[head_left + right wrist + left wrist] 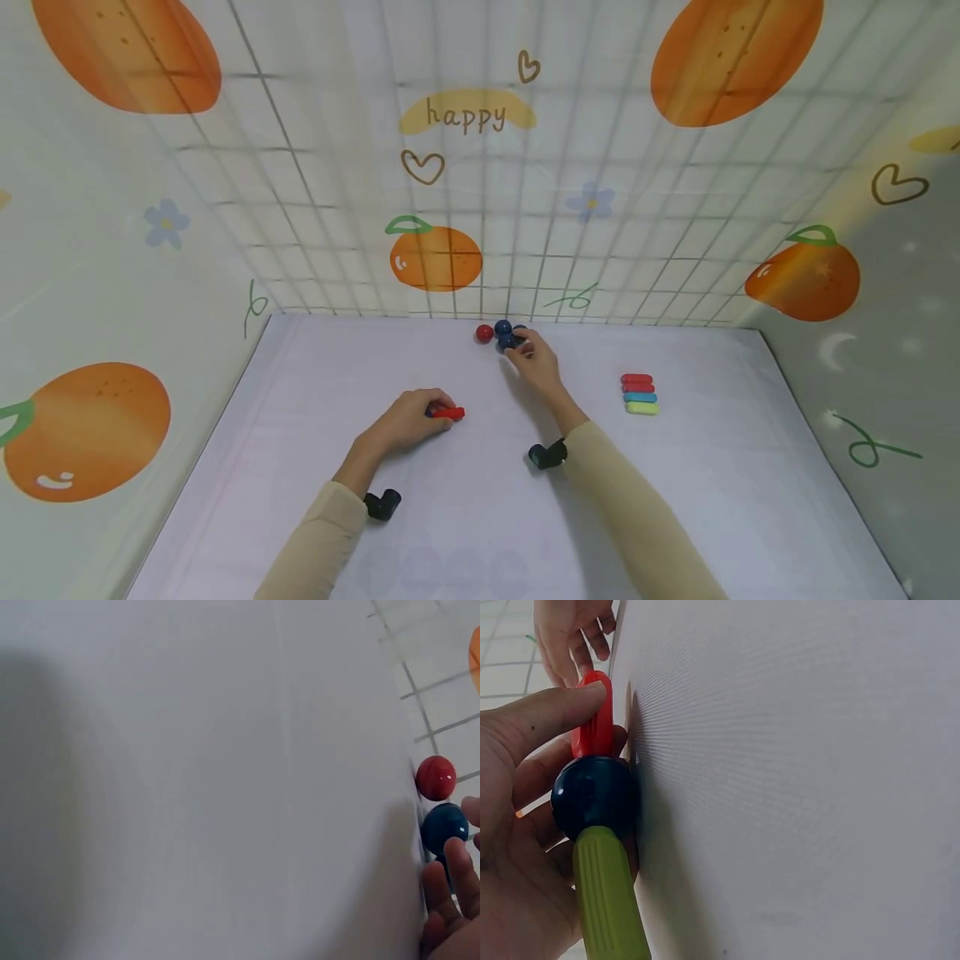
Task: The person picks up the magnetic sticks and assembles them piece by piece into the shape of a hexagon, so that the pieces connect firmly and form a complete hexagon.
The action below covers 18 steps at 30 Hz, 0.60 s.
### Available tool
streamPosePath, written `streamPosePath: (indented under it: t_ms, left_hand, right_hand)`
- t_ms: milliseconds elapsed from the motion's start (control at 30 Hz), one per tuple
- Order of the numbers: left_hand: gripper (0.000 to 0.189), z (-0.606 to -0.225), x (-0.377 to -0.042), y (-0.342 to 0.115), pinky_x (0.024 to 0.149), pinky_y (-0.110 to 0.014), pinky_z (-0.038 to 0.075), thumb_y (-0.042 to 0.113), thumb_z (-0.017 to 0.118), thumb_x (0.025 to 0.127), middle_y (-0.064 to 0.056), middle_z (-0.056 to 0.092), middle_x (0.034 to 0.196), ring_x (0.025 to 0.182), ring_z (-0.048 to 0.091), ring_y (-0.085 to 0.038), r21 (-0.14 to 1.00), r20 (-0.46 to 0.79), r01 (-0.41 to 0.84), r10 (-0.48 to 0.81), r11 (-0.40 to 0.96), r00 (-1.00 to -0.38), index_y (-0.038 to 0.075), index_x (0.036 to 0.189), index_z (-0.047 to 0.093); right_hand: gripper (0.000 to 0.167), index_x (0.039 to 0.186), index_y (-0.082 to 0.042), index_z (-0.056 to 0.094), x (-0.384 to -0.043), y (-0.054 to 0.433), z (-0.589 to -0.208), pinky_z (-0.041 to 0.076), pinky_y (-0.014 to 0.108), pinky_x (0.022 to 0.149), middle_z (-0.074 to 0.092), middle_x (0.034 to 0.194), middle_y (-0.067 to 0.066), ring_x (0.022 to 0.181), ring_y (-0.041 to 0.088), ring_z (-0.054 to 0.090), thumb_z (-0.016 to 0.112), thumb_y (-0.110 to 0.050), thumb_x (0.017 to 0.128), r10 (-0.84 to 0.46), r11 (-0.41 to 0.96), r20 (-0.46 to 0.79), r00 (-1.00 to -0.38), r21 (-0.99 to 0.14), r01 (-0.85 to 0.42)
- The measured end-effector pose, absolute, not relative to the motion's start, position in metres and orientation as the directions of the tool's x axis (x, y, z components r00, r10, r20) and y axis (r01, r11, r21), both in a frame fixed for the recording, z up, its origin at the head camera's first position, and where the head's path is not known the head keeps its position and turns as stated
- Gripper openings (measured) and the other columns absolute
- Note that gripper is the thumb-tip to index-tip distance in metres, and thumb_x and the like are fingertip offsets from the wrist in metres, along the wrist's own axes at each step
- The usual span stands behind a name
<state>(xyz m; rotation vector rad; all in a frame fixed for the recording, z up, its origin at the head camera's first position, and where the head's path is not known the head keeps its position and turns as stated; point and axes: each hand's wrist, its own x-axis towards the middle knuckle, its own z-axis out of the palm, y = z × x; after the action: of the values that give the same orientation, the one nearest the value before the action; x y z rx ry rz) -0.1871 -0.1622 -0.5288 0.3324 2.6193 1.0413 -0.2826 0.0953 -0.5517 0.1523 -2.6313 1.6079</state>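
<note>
In the head view my left hand [412, 417], low over the table, holds a red toy building stick [450, 412]. The left wrist view shows the thumb and fingers pinching that red stick [594, 720]. A dark blue ball [595, 796] joins it at one end, and a yellow-green stick [609, 892] extends from the ball's other side. My right hand [538, 365] is at a cluster of dark blue balls [503, 327] near the back edge. Its thumb and index finger pinch the front blue ball [442, 827]. A red ball [484, 334] sits just left of the cluster.
Several loose sticks, red, blue and yellow-green [642, 408], lie in a stack of rows on the table's right side. White cloth covers the table [480, 517]. A patterned curtain over a wire grid [337, 250] rises behind the back edge.
</note>
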Motion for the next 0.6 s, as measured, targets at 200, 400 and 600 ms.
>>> streamPosePath:
  t_ms: [200,400,600]
  left_hand:
    - [0.022,-0.530,-0.187,-0.162,0.089,-0.039,0.049,0.020,0.076,0.090,0.006,0.065,0.102,0.095,0.056,-0.017,0.700,-0.187,0.110,0.330,0.705,-0.925,0.020,0.112,0.071]
    - [0.022,-0.530,-0.187,-0.163,0.088,-0.039,0.049,0.020,0.076,0.090,0.007,0.065,0.101,0.094,0.056,-0.017,0.704,-0.185,0.110,0.330,0.702,-0.926,0.021,0.111,0.071]
    - [0.021,-0.531,-0.188,-0.164,0.086,-0.039,0.049,0.021,0.076,0.090,0.007,0.065,0.099,0.092,0.056,-0.016,0.705,-0.177,0.120,0.337,0.699,-0.925,0.022,0.111,0.071]
  right_hand:
    - [0.047,0.136,-0.013,0.059,-0.286,0.087,-0.559,0.046,0.035,0.073,0.068,0.092,0.009,0.086,0.024,0.063,0.072,-0.019,0.092,-0.015,0.533,0.082,-0.997,-0.842,-0.078]
    - [0.046,0.136,-0.018,0.059,-0.288,0.081,-0.565,0.041,0.046,0.090,0.068,0.094,0.007,0.088,0.025,0.062,0.069,-0.018,0.091,0.029,0.572,0.074,-0.997,-0.819,-0.045]
    - [0.045,0.134,-0.018,0.060,-0.288,0.081,-0.566,0.028,0.055,0.102,0.067,0.097,0.006,0.092,0.025,0.060,0.067,-0.017,0.090,0.029,0.575,0.077,-0.997,-0.817,-0.047]
